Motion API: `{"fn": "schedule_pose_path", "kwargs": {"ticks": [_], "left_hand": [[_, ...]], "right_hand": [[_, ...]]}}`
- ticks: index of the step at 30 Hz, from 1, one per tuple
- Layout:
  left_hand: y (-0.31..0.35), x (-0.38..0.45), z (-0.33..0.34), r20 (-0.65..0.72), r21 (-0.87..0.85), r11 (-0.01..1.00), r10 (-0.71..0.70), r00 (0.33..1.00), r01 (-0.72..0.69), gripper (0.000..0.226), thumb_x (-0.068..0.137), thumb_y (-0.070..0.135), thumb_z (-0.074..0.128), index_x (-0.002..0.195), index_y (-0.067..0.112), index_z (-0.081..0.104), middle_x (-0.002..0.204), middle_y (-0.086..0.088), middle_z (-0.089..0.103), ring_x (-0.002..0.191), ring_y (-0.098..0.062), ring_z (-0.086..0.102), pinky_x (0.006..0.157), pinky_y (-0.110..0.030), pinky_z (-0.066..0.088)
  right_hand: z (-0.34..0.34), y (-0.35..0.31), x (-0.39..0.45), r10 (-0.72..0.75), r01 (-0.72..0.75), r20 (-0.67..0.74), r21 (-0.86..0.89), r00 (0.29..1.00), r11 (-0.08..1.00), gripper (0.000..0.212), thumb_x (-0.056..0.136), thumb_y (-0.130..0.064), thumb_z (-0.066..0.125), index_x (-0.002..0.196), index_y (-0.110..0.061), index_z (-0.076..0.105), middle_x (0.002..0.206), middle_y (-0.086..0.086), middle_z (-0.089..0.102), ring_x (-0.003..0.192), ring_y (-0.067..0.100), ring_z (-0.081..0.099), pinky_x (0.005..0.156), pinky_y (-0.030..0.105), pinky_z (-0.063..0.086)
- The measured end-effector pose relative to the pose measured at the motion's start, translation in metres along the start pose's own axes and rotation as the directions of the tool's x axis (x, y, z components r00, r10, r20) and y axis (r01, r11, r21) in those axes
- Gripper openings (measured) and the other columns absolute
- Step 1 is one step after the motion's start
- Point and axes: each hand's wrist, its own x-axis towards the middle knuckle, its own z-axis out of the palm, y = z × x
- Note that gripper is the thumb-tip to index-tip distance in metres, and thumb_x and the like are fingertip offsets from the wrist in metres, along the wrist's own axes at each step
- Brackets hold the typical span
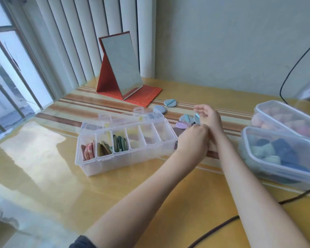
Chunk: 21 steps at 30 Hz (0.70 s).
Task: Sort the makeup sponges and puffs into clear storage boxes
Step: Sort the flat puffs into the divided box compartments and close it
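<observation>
Right of the divided box (125, 144), my right hand (208, 117) pinches a blue puff (196, 118); my left hand (192, 140) is curled, grip unclear.

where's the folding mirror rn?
Head view: the folding mirror stands upright at the table's far edge, left of centre, against the blinds, behind the divided clear box.

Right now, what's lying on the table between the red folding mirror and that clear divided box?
In the head view, only bare striped tabletop and the divided box's open lid lie before the mirror; the puffs sit off to the right.
</observation>
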Motion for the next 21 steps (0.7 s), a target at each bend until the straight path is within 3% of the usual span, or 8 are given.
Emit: {"fn": "schedule_pose_path", "kwargs": {"ticks": [2,5,8,11,15,18,21], "left_hand": [[-0.005,0.005,0.023,-0.030,0.076,0.997,-0.027,0.999,0.029,0.031,0.084,-0.001,0.042,0.113,0.001,0.052,0.114,-0.014,0.053,0.105,-0.031,0.052,0.076,-0.035,0.046],[-0.020,0.008,0.044,-0.216,0.090,0.995,-0.029,0.976,0.049,0.047,0.067,0.013,0.032,0.103,0.007,0.062,0.092,-0.004,0.060,0.078,-0.023,0.059,0.059,-0.025,0.046],[-0.030,0.016,0.051,-0.307,0.016,0.998,-0.049,0.950,0.057,0.036,0.064,0.018,0.031,0.094,0.013,0.050,0.085,-0.005,0.058,0.076,-0.025,0.056,0.068,-0.028,0.040],[-0.034,0.022,0.052,-0.302,-0.067,0.991,-0.127,0.945,0.112,0.026,0.065,0.016,0.043,0.089,0.010,0.048,0.089,-0.012,0.057,0.086,-0.032,0.053,0.077,-0.031,0.025],[-0.032,0.020,0.049,-0.216,-0.146,0.981,-0.160,0.963,0.130,0.021,0.077,0.008,0.047,0.098,0.007,0.049,0.105,-0.012,0.051,0.105,-0.031,0.042,0.085,-0.029,0.022],[-0.030,0.020,0.043,-0.180,-0.213,0.965,-0.195,0.964,0.155,0.024,0.083,0.006,0.043,0.106,0.011,0.044,0.115,-0.007,0.043,0.111,-0.025,0.032,0.078,-0.021,0.016],[-0.029,0.019,0.041,-0.182,-0.275,0.947,-0.218,0.959,0.163,0.026,0.083,0.004,0.042,0.109,0.010,0.043,0.117,-0.006,0.043,0.112,-0.023,0.031,0.073,-0.019,0.013]], "right_hand": [[0.000,0.012,0.005,0.002,0.010,0.070,-0.169,0.998,0.986,0.029,0.091,-0.003,0.051,0.117,-0.007,0.062,0.121,0.010,0.064,0.110,0.024,0.059,0.084,0.022,0.039],[0.000,0.024,0.008,-0.030,0.068,0.109,-0.356,0.994,0.932,0.041,0.086,-0.015,0.062,0.127,-0.009,0.059,0.124,0.011,0.064,0.115,0.033,0.055,0.094,0.028,0.032],[0.004,0.027,0.013,-0.042,0.074,0.088,-0.399,0.995,0.914,0.046,0.087,-0.009,0.062,0.132,-0.011,0.053,0.129,0.009,0.060,0.118,0.033,0.049,0.099,0.030,0.028],[0.007,0.031,0.019,-0.050,0.104,0.122,-0.490,0.991,0.866,0.045,0.091,-0.013,0.058,0.135,-0.011,0.051,0.135,0.013,0.052,0.123,0.033,0.045,0.101,0.029,0.024],[0.007,0.031,0.021,0.013,0.069,0.151,-0.525,0.988,0.848,0.042,0.095,-0.017,0.054,0.136,-0.010,0.048,0.135,0.018,0.042,0.125,0.036,0.038,0.105,0.032,0.026],[0.007,0.027,0.018,-0.013,0.067,0.104,-0.527,0.994,0.847,0.033,0.093,-0.016,0.057,0.125,-0.006,0.051,0.128,0.020,0.041,0.119,0.036,0.038,0.100,0.033,0.026],[0.002,0.028,0.017,-0.037,0.059,0.058,-0.451,0.998,0.891,0.022,0.088,-0.015,0.063,0.106,-0.007,0.054,0.116,0.017,0.048,0.108,0.034,0.044,0.085,0.033,0.030]]}}
